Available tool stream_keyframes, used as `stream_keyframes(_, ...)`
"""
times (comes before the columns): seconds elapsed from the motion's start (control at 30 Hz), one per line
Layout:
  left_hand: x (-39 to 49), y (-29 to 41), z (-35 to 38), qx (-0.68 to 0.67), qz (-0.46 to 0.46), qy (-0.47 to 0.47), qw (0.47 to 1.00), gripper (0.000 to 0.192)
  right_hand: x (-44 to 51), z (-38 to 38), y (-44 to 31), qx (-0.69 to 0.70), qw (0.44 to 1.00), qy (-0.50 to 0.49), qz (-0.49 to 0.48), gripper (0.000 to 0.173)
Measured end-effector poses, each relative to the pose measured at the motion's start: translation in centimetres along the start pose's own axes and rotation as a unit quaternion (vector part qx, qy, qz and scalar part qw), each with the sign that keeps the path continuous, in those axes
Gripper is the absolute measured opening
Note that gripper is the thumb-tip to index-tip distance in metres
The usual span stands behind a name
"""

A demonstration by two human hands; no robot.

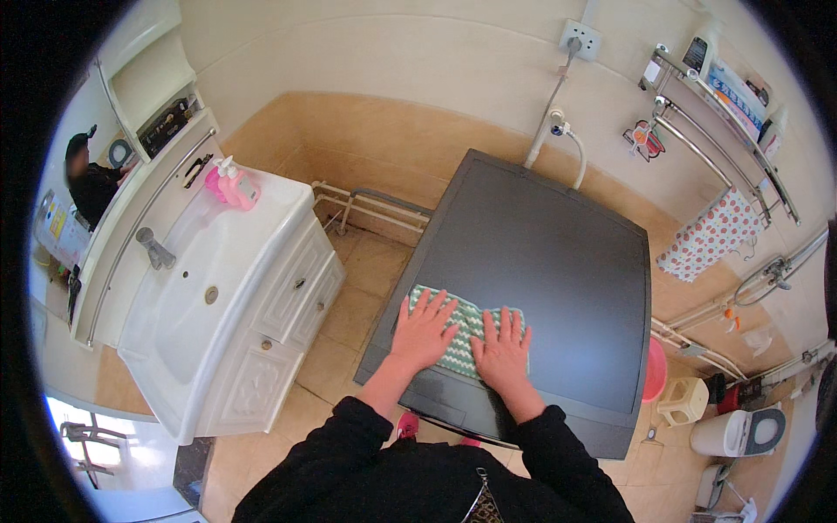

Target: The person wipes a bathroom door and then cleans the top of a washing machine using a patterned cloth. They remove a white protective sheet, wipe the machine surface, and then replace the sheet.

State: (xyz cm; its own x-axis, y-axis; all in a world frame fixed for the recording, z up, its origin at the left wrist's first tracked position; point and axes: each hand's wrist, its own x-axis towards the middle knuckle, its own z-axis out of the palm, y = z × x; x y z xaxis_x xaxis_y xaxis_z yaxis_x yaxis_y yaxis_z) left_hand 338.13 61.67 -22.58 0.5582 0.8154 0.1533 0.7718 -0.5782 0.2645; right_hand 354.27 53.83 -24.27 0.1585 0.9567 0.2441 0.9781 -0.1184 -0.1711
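Note:
A green and white patterned cloth (467,327) lies spread near the front edge of a dark grey flat-topped appliance (523,242). My left hand (424,330) presses flat on the cloth's left part, fingers apart. On its right part rests my right hand (503,350), also flat with the fingers spread. Neither hand grips the cloth, and a strip of it shows between them. A faint sheen lies on the appliance top to the right of my right hand.
At left stands a white washbasin (189,281) with a grey faucet (155,248) and pink pump bottles (235,186). Pipes and a wall socket (580,40) are behind the appliance. A metal rack (719,131) holds a strawberry-patterned towel (709,232). A stool (682,400) and toilet (735,433) stand at right.

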Motion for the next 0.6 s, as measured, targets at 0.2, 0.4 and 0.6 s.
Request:
stream_keyframes(0.2, -1.3, -3.3, -1.2, -0.003, -0.014, 0.033, 0.999, 0.048, 1.8, 1.0, -3.9, 0.0, 0.998, 0.016, -0.056, 0.054)
stream_keyframes(0.4, -1.9, -3.1, -1.3, 0.016, -0.003, 0.042, 0.999, 0.047, 0.5, 0.8, -4.3, 0.008, 0.999, 0.024, -0.047, 0.052)
stream_keyframes(0.6, -3.3, -1.3, -1.0, 0.043, 0.029, 0.023, 0.998, 0.047, -2.0, 0.0, -4.2, 0.014, 0.999, 0.026, -0.038, 0.05)
